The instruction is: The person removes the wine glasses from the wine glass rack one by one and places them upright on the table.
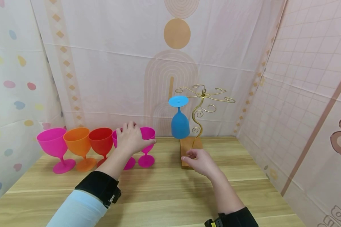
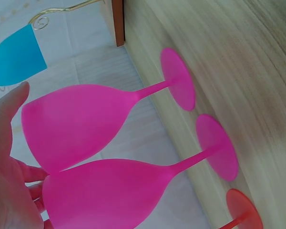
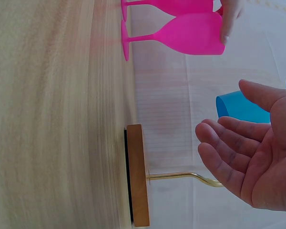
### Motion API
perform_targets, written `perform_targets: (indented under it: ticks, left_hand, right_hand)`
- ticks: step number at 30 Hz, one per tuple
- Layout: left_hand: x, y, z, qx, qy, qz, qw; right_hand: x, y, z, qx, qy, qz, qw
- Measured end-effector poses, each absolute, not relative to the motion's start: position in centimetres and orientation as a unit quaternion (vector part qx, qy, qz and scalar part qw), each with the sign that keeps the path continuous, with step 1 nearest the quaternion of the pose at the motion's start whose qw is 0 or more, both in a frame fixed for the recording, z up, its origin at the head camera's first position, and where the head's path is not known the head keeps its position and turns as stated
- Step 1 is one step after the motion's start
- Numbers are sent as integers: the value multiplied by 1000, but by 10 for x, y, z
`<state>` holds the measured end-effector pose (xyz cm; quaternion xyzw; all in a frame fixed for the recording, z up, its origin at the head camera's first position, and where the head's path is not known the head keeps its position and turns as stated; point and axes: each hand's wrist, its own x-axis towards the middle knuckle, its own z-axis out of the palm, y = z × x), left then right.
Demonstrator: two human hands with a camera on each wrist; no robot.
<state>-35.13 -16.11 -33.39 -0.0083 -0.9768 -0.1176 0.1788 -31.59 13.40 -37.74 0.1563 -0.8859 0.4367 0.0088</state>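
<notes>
My left hand (image 1: 129,138) is over the rims of two pink goblets at the right end of a row. In the left wrist view its thumb extends beside the rim of the end pink goblet (image 2: 81,119), and its other fingers reach toward the second pink goblet (image 2: 109,193); firm contact is unclear. Both goblets stand upright. My right hand (image 1: 201,162), fingers loosely bent and holding nothing, hovers by the wooden base (image 3: 138,176) of a gold scrolled stand (image 1: 197,118). Upside down on one of its arms hangs a blue goblet (image 1: 180,124).
Left of my left hand stand a red goblet (image 1: 100,140), an orange goblet (image 1: 77,142) and another pink goblet (image 1: 53,143). They share the wooden tabletop (image 1: 164,195). A patterned cloth (image 1: 110,78) hangs behind, with more cloth at both sides.
</notes>
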Motion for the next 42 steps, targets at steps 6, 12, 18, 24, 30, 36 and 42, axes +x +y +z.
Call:
perform_targets:
  ticks: [6, 12, 18, 24, 30, 36, 42]
  left_hand:
    - [-349, -158, -321, -21, -967, -127, 222]
    - [-346, -155, -306, -35, -954, -134, 267]
    - [-343, -155, -291, -52, -939, -142, 309]
    - [-342, -159, -282, -79, -927, -159, 331]
    - [-340, -157, -272, -142, -914, -171, 340]
    - [-335, -149, -266, -196, -893, -178, 364]
    - [-334, -140, -266, -231, -875, -176, 388]
  right_hand:
    - [-317, 134, -378, 157, -886, 437, 7]
    - [-316, 135, -378, 156, -887, 435, 5]
    - [-317, 134, -378, 154, -889, 431, 5]
    - [-316, 134, -377, 153, -889, 432, 3]
    - [-315, 135, -377, 154, -885, 439, 2]
    - [-315, 135, -376, 154, -883, 444, 0]
    - [-315, 137, -378, 155, -883, 444, -2]
